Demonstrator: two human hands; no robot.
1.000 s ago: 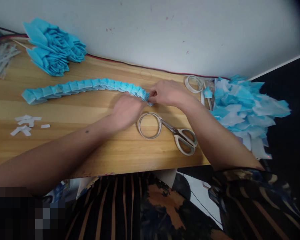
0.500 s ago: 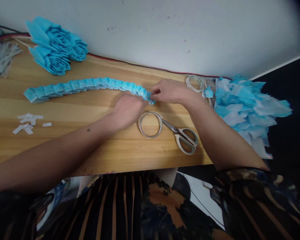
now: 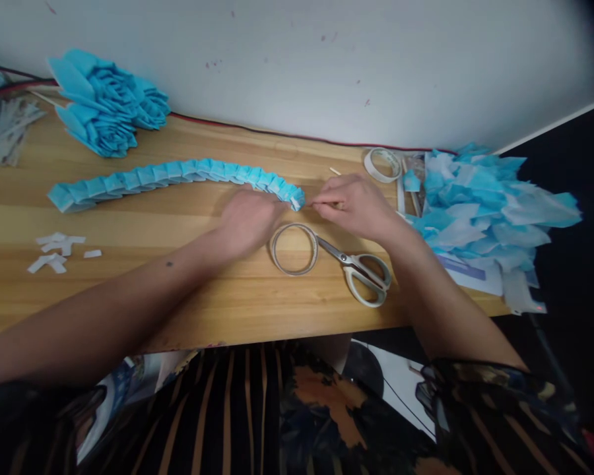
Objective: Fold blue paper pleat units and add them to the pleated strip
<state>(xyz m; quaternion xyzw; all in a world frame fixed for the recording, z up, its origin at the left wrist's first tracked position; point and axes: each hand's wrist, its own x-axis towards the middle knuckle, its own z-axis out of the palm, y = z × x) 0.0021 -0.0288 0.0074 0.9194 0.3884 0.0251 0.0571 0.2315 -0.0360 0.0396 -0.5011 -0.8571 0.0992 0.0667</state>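
A long curved strip of folded light-blue paper [image 3: 168, 173] lies across the table, overlapping pleat on pleat. My left hand [image 3: 252, 216] is closed at its right end, fingertips against the underside of the last folds. Just right of that end, my right hand [image 3: 356, 204] is closed in a pinch, slightly apart from the paper; whatever sits between its fingertips is too small to make out. The pale tip of a thin stick [image 3: 335, 171] shows beyond the right hand; whether it is held or lying beneath is hidden. Below the hands lie a tape roll [image 3: 273, 249] and scissors [image 3: 366, 277].
Blue paper roses [image 3: 111, 99] lie at the back left, by a bundle of pale strips [image 3: 12, 128]. Small white paper pieces [image 3: 54, 251] are scattered at left. Another tape roll [image 3: 383, 165] and a heap of blue paper pieces [image 3: 485, 204] are at right, near the wall.
My right hand has drawn away to the right from the strip's end and turned. A stick tip has come into sight behind it. My left hand stays at the strip.
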